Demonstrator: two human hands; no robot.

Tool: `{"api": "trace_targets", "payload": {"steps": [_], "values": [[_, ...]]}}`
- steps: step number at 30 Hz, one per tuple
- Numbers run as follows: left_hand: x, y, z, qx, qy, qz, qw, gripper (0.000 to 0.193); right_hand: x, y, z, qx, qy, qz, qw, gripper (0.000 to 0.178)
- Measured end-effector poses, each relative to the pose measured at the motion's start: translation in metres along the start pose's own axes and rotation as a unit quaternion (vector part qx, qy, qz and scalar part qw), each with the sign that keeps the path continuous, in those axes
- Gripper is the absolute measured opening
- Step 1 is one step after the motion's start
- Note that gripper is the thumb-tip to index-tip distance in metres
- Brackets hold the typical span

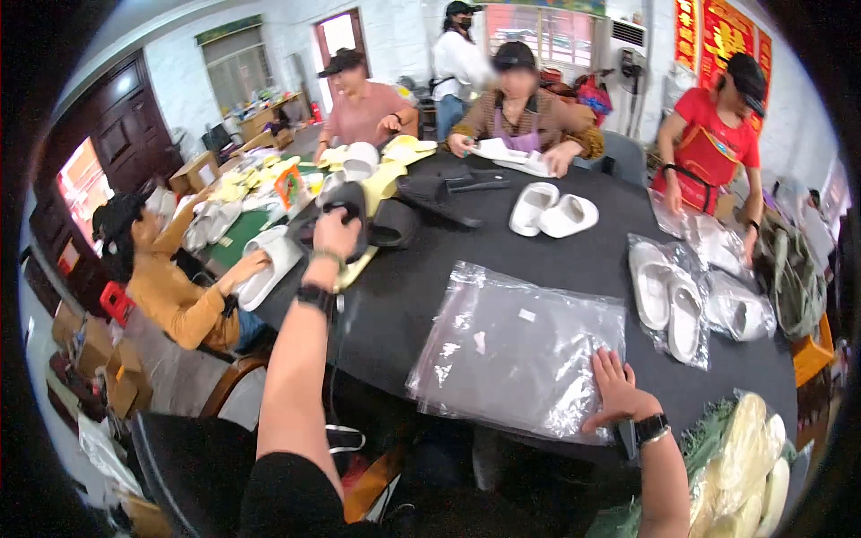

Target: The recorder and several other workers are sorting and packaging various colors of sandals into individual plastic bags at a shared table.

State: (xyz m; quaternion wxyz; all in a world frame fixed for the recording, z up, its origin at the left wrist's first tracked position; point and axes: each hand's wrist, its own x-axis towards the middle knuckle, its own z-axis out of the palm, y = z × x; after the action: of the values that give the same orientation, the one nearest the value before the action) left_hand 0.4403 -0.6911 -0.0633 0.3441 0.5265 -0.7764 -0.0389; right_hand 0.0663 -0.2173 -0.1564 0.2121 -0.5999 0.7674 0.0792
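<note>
Stretched out over the left part of the table, my left hand [336, 235] is closed on a dark slipper [357, 199]; the fingertips are partly hidden. Beside it are another black slipper [393, 224] and pale yellow ones [384, 179]. My right hand [619, 390] lies with fingers spread on the right edge of a stack of clear plastic bags [511, 345] in front of me. Beyond the stack sits a pair of white slippers [554, 213]. To the right, bagged white slippers [665, 300] rest on the table.
The black table [377, 345] curves around me. Co-workers sit or stand around it; one across holds a white slipper [516, 157]. At lower right, wrapped pale yellow slippers [740, 448] stand in a green sack. A black chair [193, 475] is at lower left.
</note>
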Motion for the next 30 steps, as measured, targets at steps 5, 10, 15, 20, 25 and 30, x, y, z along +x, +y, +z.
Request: {"api": "trace_targets", "payload": {"steps": [5, 10, 15, 20, 25, 30], "values": [[-0.179, 0.120, 0.023, -0.065, -0.150, 0.258, 0.952, 0.057, -0.008, -0.008, -0.010, 0.019, 0.018, -0.006, 1.000, 0.152], [-0.269, 0.158, 0.046, -0.042, -0.227, 0.354, 0.906, 0.070, 0.004, -0.008, -0.003, 0.027, 0.041, -0.036, 0.998, 0.152], [-0.279, 0.162, 0.085, 0.019, -0.240, 0.358, 0.902, 0.071, -0.015, 0.000, -0.005, 0.042, 0.032, 0.004, 0.999, 0.147], [-0.278, 0.153, 0.070, 0.054, -0.293, 0.324, 0.898, 0.071, -0.014, -0.005, -0.007, 0.036, 0.043, -0.025, 0.998, 0.139], [-0.281, 0.152, 0.085, 0.079, -0.276, 0.349, 0.892, 0.073, -0.086, 0.059, -0.027, 0.034, 0.244, 0.065, 0.967, 0.109], [-0.281, 0.151, 0.083, 0.111, -0.288, 0.336, 0.890, 0.072, -0.215, 0.097, -0.040, -0.046, 0.315, 0.404, 0.857, 0.107]]}}
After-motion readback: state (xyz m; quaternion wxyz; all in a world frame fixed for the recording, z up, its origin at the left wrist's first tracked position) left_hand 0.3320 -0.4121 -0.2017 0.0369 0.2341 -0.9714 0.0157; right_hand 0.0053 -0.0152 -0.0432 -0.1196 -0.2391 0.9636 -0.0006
